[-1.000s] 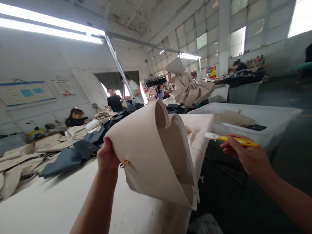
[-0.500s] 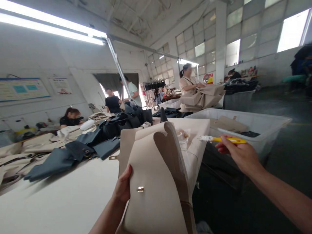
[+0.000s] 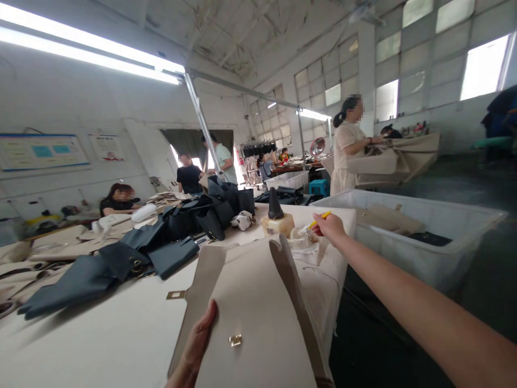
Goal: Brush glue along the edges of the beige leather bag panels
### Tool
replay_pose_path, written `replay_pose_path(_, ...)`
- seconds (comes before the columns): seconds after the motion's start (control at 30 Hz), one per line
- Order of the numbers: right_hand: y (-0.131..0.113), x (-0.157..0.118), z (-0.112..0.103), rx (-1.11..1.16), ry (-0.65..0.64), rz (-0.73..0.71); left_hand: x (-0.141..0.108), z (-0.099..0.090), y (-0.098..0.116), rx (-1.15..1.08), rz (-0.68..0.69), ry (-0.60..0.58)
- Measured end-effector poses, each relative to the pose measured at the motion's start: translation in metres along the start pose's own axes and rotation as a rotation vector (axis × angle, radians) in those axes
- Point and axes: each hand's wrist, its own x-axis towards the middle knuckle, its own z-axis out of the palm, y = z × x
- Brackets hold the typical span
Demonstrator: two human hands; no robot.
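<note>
My left hand grips the lower edge of a beige leather handbag body, which has a gold clasp on its front and a gold buckle tab at its left edge. My right hand is stretched out over the white work table, pinching a yellow-handled glue spatula. Its blade is hidden by the fingers or lost among the white glue-smeared dish just below. Beside that dish stands a dark cone on a pale block.
Dark blue-grey leather pieces and black bags lie on the table's left. A white plastic bin holding beige and dark panels stands at the right. A standing co-worker holds beige bags, and other people sit farther back.
My right hand has reached forward and left, from beside the bin to above the dish. The handbag has dropped lower in view. The standing co-worker has moved right.
</note>
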Motion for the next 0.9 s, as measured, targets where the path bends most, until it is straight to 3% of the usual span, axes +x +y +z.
replay_pose_path(0.13,0.009,0.021,0.028,-0.113,0.008,0.097,0.002,0.001,0.001,-0.024,-0.028,0.041)
replay_pose_path(0.23,0.011,0.030,0.033,-0.138,0.023,0.107,-0.001,0.004,0.002,-0.006,-0.020,0.073)
replay_pose_path(0.33,0.006,0.029,0.024,-0.126,0.037,0.078,-0.004,0.007,0.004,0.009,-0.020,0.076)
replay_pose_path(0.5,0.005,0.016,0.001,-0.121,0.053,0.039,-0.004,0.006,0.004,-0.037,-0.103,-0.021)
replay_pose_path(0.7,0.016,0.003,-0.016,-0.091,0.083,0.042,-0.014,0.016,0.010,0.040,0.050,-0.009)
replay_pose_path(0.8,0.015,-0.016,-0.030,-0.037,0.100,0.045,-0.019,0.021,0.014,0.053,0.058,-0.047)
replay_pose_path(0.9,0.008,-0.053,-0.049,0.058,0.072,0.051,-0.020,0.023,0.015,0.057,0.072,-0.028)
